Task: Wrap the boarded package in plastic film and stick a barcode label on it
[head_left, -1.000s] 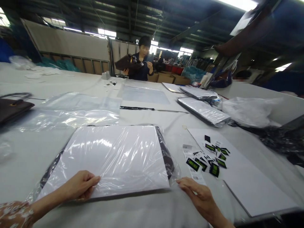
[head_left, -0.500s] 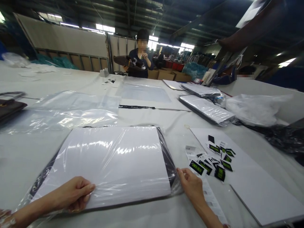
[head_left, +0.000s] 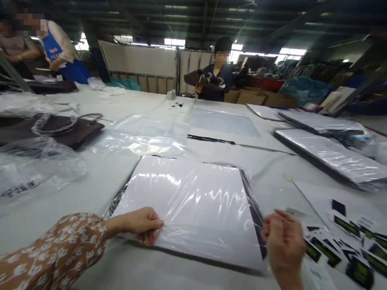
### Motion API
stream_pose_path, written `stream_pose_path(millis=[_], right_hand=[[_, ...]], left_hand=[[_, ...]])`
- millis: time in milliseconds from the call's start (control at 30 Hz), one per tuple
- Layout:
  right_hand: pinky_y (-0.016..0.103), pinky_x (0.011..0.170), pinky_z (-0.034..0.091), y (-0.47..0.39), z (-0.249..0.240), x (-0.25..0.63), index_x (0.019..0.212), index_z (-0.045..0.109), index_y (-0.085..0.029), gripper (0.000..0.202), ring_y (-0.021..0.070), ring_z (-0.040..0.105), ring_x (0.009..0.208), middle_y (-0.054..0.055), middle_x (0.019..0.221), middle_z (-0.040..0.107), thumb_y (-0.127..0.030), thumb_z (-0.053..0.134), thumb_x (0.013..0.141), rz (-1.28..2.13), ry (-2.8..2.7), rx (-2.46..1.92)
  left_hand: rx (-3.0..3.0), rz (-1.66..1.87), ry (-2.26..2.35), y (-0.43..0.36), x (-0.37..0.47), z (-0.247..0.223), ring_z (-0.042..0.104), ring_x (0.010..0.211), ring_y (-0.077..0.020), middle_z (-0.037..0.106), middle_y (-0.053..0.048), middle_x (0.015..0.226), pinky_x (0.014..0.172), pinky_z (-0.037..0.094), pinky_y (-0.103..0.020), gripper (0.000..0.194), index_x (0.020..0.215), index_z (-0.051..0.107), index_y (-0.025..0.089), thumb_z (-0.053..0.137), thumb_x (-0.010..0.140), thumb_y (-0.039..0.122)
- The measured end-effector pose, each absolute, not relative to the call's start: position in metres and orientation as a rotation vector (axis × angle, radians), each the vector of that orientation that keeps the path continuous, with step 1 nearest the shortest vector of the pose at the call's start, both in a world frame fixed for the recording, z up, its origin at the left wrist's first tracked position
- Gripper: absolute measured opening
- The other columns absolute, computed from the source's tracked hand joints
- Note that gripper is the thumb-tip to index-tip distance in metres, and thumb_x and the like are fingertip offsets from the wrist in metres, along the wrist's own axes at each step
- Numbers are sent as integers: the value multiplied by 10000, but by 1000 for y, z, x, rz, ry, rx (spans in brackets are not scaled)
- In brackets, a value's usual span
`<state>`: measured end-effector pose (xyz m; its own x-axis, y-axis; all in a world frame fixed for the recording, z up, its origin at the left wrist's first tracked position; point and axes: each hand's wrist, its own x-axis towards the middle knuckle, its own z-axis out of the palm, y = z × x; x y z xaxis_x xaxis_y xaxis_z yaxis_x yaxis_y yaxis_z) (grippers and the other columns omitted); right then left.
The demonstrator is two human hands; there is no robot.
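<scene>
In front of me lies a flat package: a white sheet over something dark, inside a clear plastic bag. My left hand is closed at its near left side, thumb and fingers pinching the bag's film. Beside the package's right edge is my right hand, fingers curled and blurred by motion. Whether film is between those fingers, I cannot make out. Black and green tags are scattered over white board just right of this hand.
Clear plastic sheets lie beyond the package. A dark handbag and a crumpled clear bag are at left. Wrapped flat packages are stacked at right. Across the table a person holds a dark bag; other people stand at far left.
The view has swung left, bringing the handbag and the people at far left into sight. My right hand has turned and its fingers have curled; my left hand still pinches the bag.
</scene>
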<state>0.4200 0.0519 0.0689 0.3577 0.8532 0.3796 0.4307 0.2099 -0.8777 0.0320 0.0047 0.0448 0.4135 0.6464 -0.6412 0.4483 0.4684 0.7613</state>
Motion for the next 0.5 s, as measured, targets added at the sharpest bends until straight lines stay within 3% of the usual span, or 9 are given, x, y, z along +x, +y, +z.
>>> stream_pose_path(millis=[133, 300, 433, 500], right_hand=[[262, 468, 474, 29, 65, 286, 1161, 439, -222, 350, 128, 539, 561, 13, 850, 571, -524, 385, 994, 1075, -1432, -913], [281, 538, 456, 46, 37, 196, 1039, 490, -211, 388, 149, 541, 611, -6, 750, 537, -538, 289, 983, 1140, -1844, -749], [269, 546, 405, 65, 36, 185, 851, 503, -224, 186, 145, 522, 581, -27, 675, 550, -374, 573, 767, 1088, -2315, -748], [252, 514, 383, 68, 40, 186, 843, 492, -232, 250, 142, 533, 542, -41, 649, 579, -302, 636, 651, 1084, -2458, -786]], left_hand=[[1126, 156, 1152, 9, 27, 43, 607, 549, -158, 662, -55, 636, 578, 508, -274, 724, 682, 618, 155, 558, 652, 876], [1090, 118, 1030, 18, 21, 30, 640, 619, -179, 671, -62, 682, 615, 538, -298, 571, 705, 660, 161, 592, 761, 725], [1058, 76, 938, 31, 12, 21, 642, 636, -194, 666, -32, 669, 632, 550, -312, 260, 707, 686, 163, 687, 774, 414], [1057, 84, 928, 37, 5, 16, 623, 617, -178, 657, -4, 658, 629, 545, -295, 157, 706, 694, 168, 698, 754, 317]])
